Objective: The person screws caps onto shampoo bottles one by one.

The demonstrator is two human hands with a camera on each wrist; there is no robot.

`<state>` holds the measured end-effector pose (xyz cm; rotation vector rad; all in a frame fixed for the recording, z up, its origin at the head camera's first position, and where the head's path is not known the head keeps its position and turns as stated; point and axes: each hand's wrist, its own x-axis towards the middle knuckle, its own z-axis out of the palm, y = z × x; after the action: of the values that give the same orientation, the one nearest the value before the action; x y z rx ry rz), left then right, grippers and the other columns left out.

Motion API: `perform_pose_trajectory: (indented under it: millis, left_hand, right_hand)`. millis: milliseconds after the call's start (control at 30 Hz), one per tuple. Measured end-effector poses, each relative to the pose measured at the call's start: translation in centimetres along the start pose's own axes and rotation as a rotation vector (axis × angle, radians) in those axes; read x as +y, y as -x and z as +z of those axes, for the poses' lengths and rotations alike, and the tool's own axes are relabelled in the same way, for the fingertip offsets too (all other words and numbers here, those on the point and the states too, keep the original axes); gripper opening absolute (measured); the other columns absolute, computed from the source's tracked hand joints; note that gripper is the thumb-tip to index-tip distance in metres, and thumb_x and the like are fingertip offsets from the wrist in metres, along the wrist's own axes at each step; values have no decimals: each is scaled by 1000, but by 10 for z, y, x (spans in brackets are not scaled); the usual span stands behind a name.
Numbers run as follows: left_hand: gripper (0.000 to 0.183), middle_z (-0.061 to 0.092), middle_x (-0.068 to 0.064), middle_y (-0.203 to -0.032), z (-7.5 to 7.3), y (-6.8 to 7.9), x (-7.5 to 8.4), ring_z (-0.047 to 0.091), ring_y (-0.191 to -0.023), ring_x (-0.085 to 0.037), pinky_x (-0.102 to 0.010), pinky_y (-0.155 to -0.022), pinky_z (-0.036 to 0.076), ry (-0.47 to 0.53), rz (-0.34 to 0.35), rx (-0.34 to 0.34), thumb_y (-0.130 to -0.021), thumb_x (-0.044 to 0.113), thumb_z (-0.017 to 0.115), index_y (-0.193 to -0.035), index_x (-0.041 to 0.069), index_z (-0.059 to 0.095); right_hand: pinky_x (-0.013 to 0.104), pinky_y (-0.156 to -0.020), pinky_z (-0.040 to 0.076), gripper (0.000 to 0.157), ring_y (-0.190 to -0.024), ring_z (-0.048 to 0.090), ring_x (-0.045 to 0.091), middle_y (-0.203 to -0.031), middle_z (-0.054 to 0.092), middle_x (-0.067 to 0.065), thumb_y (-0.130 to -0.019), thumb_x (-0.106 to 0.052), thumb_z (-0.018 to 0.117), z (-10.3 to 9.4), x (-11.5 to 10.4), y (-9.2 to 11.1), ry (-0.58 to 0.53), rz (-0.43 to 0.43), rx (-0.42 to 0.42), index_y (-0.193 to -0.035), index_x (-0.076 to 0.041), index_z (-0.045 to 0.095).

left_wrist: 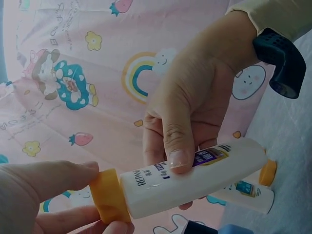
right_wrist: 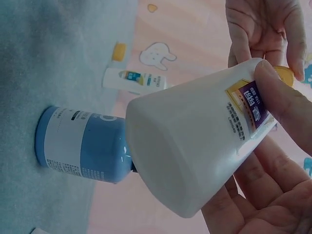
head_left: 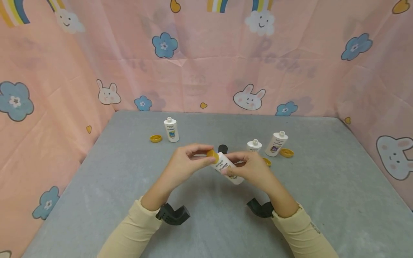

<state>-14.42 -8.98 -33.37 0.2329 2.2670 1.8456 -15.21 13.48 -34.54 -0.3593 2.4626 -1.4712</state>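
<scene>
Close over the middle of the table, my right hand (head_left: 253, 170) grips a white bottle (head_left: 225, 165) by its body, with the thumb lying across the label. The bottle is tilted, its top pointing up and to the left. My left hand (head_left: 184, 163) pinches a yellow cap (left_wrist: 111, 196) at the top end of the bottle, between thumb and fingertips. The cap's edge lies right at the bottle's shoulder, and the neck is hidden. In the right wrist view, a blue bottle (right_wrist: 83, 144) stands behind the held one; its black cap (head_left: 222, 148) shows in the head view.
At the back left stands an uncapped white bottle (head_left: 172, 132) beside a yellow cap (head_left: 156, 138). To the right are two more uncapped white bottles, one partly behind my right hand (head_left: 254, 146) and one farther right (head_left: 276, 145), with yellow caps (head_left: 286, 153) near them. Patterned pink cloth (head_left: 200, 79) walls the table.
</scene>
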Motion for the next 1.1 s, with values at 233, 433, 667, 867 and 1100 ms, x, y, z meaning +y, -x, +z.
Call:
perform_pose_trajectory:
  millis: [233, 433, 667, 867, 1100]
  left_hand:
    - [52, 64, 0, -134, -1, -1, -1, 62, -122, -19, -35, -96, 56, -33, 20, 7, -86, 25, 79, -135, 18, 61]
    - [38, 71, 0, -115, 1, -3, -3, 65, -108, -15, -32, -87, 57, -88, -3, 73, -85, 28, 79, -120, 17, 70]
    - [35, 72, -1, -113, 1, -2, -1, 67, -106, -19, -33, -86, 58, -69, 15, 51, -86, 25, 79, -119, 15, 71]
    - [37, 70, -4, -120, -1, -1, 1, 72, -102, -17, -34, -89, 59, -48, 14, 7, -87, 18, 78, -122, 12, 70]
    - [40, 67, -3, -126, -3, -1, 1, 69, -109, -18, -34, -90, 58, -55, 24, -27, -87, 17, 77, -126, 15, 68]
  right_hand:
    - [36, -78, 59, 41, -94, 70, 23, -113, 71, 16, -83, -22, 82, 0, -1, 0, -4, 11, 10, -118, -3, 72]
    - [36, -78, 59, 41, -91, 69, 22, -112, 71, 16, -83, -21, 82, 0, 0, -1, 10, -6, 17, -118, -3, 72]
    - [35, -77, 59, 41, -92, 69, 22, -112, 72, 15, -82, -22, 83, 0, 0, -1, 22, 5, 19, -117, -4, 72]
    - [36, -77, 59, 40, -92, 70, 22, -112, 72, 15, -82, -23, 83, 0, 0, 0, 11, 6, 5, -116, -5, 73]
    - [36, -76, 60, 39, -92, 70, 23, -111, 72, 16, -82, -23, 83, 0, 1, 0, 5, -22, -7, -115, -4, 73]
